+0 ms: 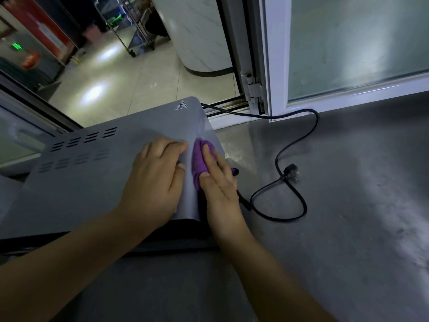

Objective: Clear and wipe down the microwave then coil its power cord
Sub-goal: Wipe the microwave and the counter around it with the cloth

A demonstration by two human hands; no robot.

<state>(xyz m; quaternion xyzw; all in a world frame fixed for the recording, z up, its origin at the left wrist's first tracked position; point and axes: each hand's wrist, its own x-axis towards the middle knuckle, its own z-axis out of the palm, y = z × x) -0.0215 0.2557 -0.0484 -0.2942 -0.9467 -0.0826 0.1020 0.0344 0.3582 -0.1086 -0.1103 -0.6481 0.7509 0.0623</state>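
The grey microwave [97,163] sits on a steel counter, seen from above, with vent slots on its top and a hot-surface sticker near the far right corner. My left hand [155,182] lies flat on the top near the right edge. My right hand [218,187] presses a bunched purple cloth [198,163] against the microwave's right side. The black power cord [299,140] runs from behind the microwave, loops loosely over the counter, and its plug [291,174] lies unplugged to the right of my right hand.
The steel counter [348,217] stretches to the right and toward me. A white-framed glass window [348,54] stands at the back right. Beyond the opening lie a tiled floor, a white marble-look column [199,36] and a wheeled metal rack [137,31].
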